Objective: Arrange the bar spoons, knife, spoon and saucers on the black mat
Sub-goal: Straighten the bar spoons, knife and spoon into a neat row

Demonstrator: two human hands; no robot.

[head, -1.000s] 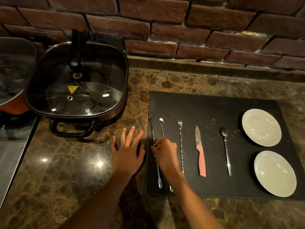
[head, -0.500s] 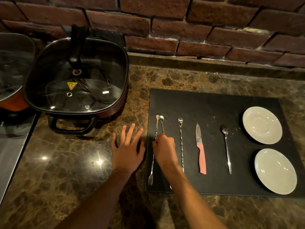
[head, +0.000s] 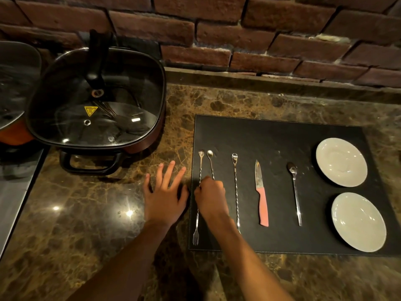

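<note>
On the black mat [head: 282, 135] lie three twisted bar spoons. My right hand [head: 210, 197] pinches the leftmost bar spoon [head: 200, 168], whose fork end points to the mat's front edge. A second bar spoon [head: 210, 161] runs under that hand, its lower part hidden. The third bar spoon [head: 235, 187] lies to the right, then a pink-handled knife [head: 262, 198], a spoon [head: 295, 192] and two white saucers [head: 341, 162] [head: 358, 221]. My left hand [head: 163, 194] rests flat on the counter beside the mat's left edge, fingers spread.
A square electric pan with a glass lid [head: 95, 103] stands at the back left of the marble counter [head: 86, 224]. Another lidded pot [head: 13, 90] is at the far left edge. A brick wall [head: 238, 29] runs behind.
My right hand has turned the leftmost bar spoon from slanted to nearly straight, its bowl end now beside the second spoon's bowl. My left hand stayed flat on the counter.
</note>
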